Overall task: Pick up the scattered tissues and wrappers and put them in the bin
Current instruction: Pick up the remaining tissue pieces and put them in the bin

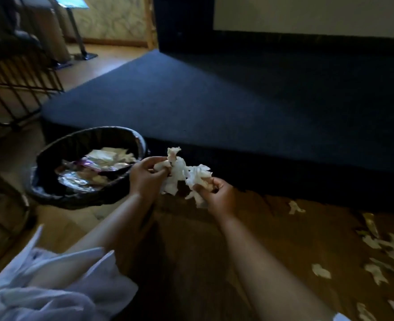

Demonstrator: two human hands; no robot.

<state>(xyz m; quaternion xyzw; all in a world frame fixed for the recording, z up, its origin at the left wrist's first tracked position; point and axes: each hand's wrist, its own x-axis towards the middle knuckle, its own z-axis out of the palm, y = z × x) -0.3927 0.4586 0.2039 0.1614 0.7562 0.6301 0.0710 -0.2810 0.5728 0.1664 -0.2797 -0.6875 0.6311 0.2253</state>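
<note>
From the head camera I see a round bin (pixel 80 201) lined with a black bag, standing on the floor at the left, just beside the corner of a low dark blue carpeted platform (pixel 237 100). The bin is well filled: silvery foil wrappers (pixel 75 181) lie toward its near side, a purple wrapper (pixel 87 163) sits in the middle, and crumpled white tissues (pixel 108 155) are heaped along the far side. Any print on those wrappers is too blurred for me to read. My left hand (pixel 145 174) is just beside the bin's right rim, fingers curled and pinching a white tissue wad (pixel 176 170) that hangs down from it and pokes up above the fingertips. My right hand (pixel 217 195) is near it, a little lower and to the right, fingers curled round a second tissue wad (pixel 198 177). The two wads touch or overlap between the hands, and I cannot tell which. Both are held above the brown floor (pixel 272 239), not over the bin's opening. More tissue scraps (pixel 376 272) lie scattered on the floor at the far right, well apart from the bin, with one lone scrap (pixel 294 207) near the platform's edge. A white garment (pixel 52 286) fills the lower left corner, and a black wire rack (pixel 17 84) stands at the upper left.
</note>
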